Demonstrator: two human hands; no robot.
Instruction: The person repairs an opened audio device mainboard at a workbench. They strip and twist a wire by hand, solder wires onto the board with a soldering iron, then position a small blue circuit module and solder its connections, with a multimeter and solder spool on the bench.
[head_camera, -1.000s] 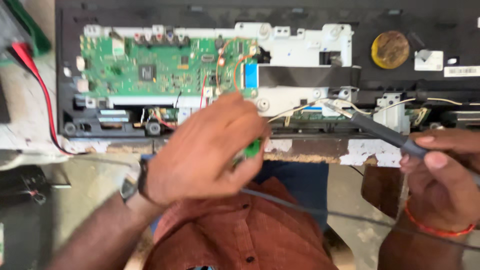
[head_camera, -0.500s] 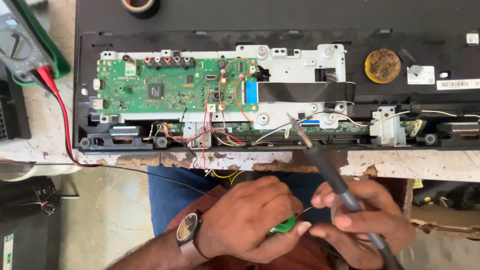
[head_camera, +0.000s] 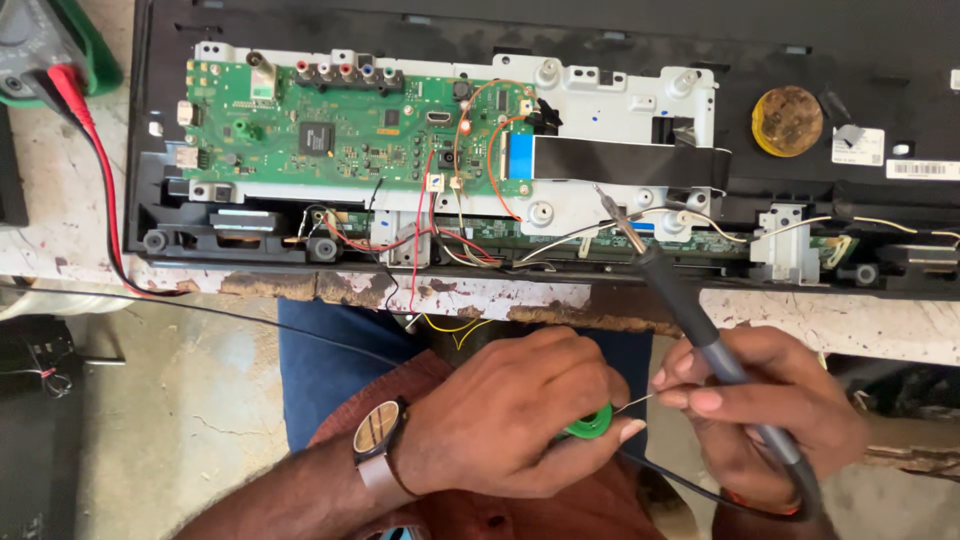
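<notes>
Left hand (head_camera: 510, 415) grips the green solder spool (head_camera: 590, 422), right hand (head_camera: 760, 410) clamps the soldering iron (head_camera: 690, 320) — steady tip near the desk's front edge (head_camera: 480, 293).

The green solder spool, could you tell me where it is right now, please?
In the head view, the green solder spool sits low and centre, held in the left hand, beside the right hand gripping the soldering iron, below the table edge.
</notes>
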